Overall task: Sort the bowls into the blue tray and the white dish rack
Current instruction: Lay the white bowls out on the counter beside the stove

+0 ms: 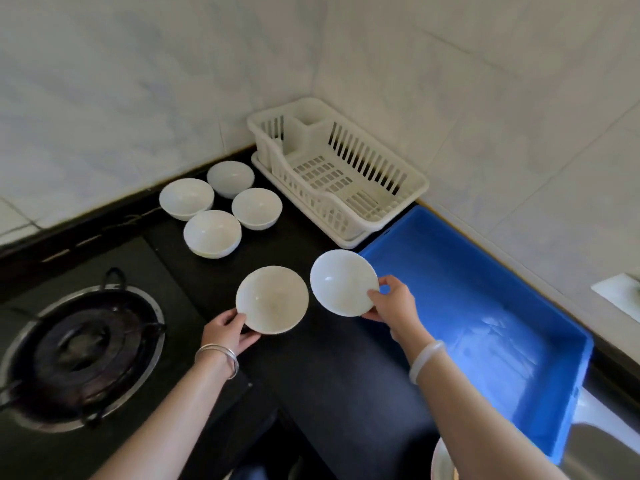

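Each hand's grip pinches one shallow white ceramic bowl by its rim, the left hand point(227, 332) over the black tabletop point(332, 375), the right hand point(393, 303) beside the empty blue plastic tray point(485, 306), likely ready to drop it in.

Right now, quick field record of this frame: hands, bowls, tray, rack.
left hand: grips the left bowl by its near rim
right hand: grips the right bowl, tilted, beside the tray's corner
bowls on counter: four, clustered left of the rack
blue tray: no bowls inside
white dish rack: no bowls inside
gas burner: far left, nothing on it
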`<state>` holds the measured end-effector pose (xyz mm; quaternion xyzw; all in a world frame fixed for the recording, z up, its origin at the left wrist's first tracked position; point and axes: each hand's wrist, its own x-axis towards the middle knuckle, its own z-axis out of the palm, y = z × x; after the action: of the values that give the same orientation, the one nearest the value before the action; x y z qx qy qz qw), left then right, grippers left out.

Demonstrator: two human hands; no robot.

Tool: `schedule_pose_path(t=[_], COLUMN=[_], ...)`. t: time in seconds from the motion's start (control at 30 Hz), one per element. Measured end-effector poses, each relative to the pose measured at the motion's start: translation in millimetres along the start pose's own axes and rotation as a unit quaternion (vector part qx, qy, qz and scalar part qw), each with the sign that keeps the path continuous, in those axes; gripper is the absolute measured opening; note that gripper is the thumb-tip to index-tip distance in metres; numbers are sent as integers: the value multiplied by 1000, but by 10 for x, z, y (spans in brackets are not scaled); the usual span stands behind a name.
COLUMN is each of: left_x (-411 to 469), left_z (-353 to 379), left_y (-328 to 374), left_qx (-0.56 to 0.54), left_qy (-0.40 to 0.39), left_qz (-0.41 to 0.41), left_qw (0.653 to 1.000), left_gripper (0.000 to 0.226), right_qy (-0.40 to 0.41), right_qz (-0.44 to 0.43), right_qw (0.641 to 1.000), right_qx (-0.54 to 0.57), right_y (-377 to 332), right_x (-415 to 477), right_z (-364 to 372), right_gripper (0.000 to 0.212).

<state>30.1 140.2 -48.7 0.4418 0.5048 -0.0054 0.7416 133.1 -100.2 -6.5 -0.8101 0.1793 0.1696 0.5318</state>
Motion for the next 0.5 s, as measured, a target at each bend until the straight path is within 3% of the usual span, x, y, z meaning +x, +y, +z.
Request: schedule_pose_path(t=[0.2,0.5], left_x=[259,485], left_z=[-145,-110], left_y=[262,426], left_qx=[-61,-78], left_qy=[43,56], left_qz=[0,1], left_qw=[997,995], left_gripper=[38,31], right_qy=[-35,-17], right_qz=[45,52], right_qw=[998,998], right_qx=[16,16], right_y=[-297,-382], right_x=[374,752], right_z=[604,1086], right_gripper=[15,11])
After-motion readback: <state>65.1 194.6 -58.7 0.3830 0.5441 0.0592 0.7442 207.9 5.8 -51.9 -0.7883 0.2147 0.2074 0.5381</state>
